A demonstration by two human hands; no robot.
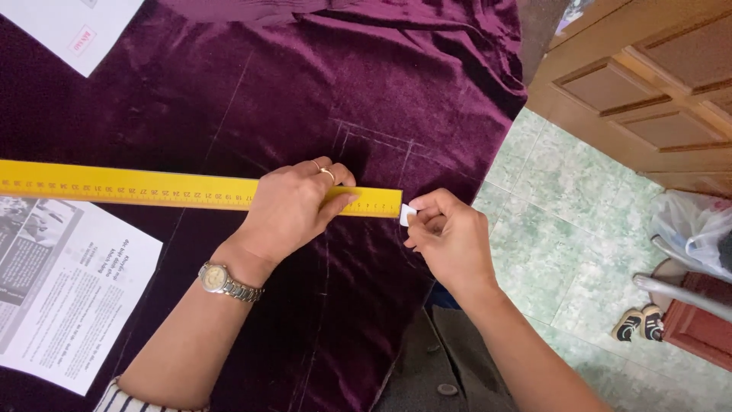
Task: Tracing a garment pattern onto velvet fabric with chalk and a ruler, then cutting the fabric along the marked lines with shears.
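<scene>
A dark purple velvet cloth (pixel 381 91) covers the work surface, with faint chalk lines drawn on it. A long yellow ruler (pixel 137 185) lies across the cloth. My left hand (pixel 293 206), wearing a ring and a wristwatch, presses flat on the ruler near its right end. My right hand (pixel 450 236) pinches a small white piece of tailor's chalk (pixel 407 214) right at the ruler's end, touching the cloth.
A printed paper sheet (pixel 61 290) lies on the cloth at the left, another white sheet (pixel 69 27) at the top left. To the right are a green tiled floor (pixel 564 236), a wooden door (pixel 648 84), a plastic bag (pixel 690 225) and a shoe (pixel 637 323).
</scene>
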